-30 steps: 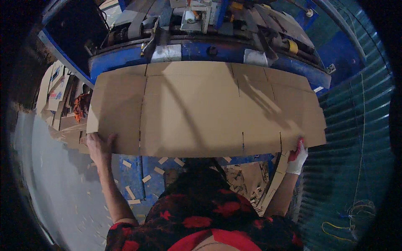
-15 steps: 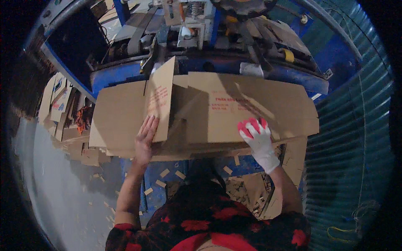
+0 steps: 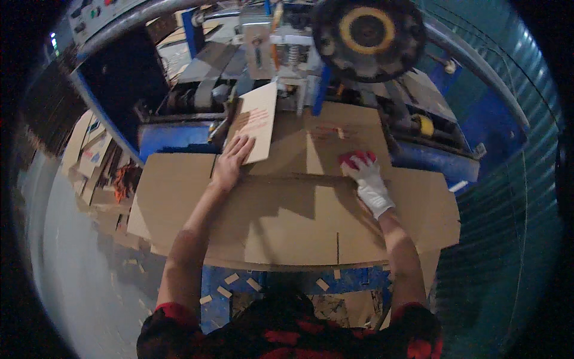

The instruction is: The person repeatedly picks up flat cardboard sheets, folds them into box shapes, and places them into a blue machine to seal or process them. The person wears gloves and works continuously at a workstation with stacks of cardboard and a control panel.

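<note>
The flat corrugated cardboard blank (image 3: 287,221) lies across the blue worktop (image 3: 173,140) of a machine, its long side running left to right, with two panels folded inward at the far edge. We see the left hand (image 3: 232,160), bare, spread open with its palm pressing the left folded panel (image 3: 258,122), which tilts up rather than lying flat. The right hand (image 3: 365,176), in a white glove with red fingertips, rests open and flat on the right folded panel (image 3: 341,140), fingers pointing toward the machine. Neither hand grips anything; both press down.

Just beyond the panels stands the machine head (image 3: 281,60) and, to its right, a large dark wheel (image 3: 368,30) with a yellow ring. Further flat sheets (image 3: 84,149) are stacked at the far left, beside the worktop. Cardboard offcuts (image 3: 230,287) lie scattered on the blue floor (image 3: 224,302) at the near edge, by the person's red-and-black garment (image 3: 287,335).

We judge three risks. The raised left panel could spring back if pressure eases, since it is not yet flat. The two panels might meet askew, because the hands press at different depths. Both sets of fingers lie near the machine head, so a push too far forward could bring them into its moving parts.
</note>
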Tool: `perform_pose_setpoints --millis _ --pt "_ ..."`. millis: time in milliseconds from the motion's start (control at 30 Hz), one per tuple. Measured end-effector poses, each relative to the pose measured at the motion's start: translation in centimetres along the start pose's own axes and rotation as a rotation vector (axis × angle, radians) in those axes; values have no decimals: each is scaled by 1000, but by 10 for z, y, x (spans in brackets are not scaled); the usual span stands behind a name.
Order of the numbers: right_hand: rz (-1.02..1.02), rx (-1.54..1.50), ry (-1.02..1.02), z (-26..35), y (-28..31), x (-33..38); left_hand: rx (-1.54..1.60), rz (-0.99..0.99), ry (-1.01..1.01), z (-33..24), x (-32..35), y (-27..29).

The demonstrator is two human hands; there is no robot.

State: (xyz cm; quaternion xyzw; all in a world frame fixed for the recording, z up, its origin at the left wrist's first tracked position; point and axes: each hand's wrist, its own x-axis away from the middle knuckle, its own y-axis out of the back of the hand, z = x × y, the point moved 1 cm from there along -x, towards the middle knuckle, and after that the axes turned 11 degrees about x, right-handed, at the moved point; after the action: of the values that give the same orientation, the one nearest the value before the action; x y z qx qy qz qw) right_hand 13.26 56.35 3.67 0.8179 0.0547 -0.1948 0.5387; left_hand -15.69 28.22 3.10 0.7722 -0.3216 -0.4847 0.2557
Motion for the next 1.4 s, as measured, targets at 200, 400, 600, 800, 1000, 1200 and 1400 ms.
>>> perform_pose_setpoints --millis 200,400,600,800,1000,1200,1400 --pt "193 196 -181 -37 -16 -87 -201 216 410 38 -88 -19" --pt "96 10 -374 -51 5 -85 -115 108 238 10 -37 0" --pt "47 -26 -570 -17 51 88 -655 -46 765 -2 161 132" --pt "241 100 -611 35 110 206 -236 4 1007 -30 246 158" --pt "-297 -62 -1385 38 121 315 -427 -16 847 -32 261 159" --pt "-741 -1281 -1600 36 108 336 -467 81 859 5 275 164" --pt "-309 -890 -1307 89 183 243 -67 -266 984 -1 265 171"
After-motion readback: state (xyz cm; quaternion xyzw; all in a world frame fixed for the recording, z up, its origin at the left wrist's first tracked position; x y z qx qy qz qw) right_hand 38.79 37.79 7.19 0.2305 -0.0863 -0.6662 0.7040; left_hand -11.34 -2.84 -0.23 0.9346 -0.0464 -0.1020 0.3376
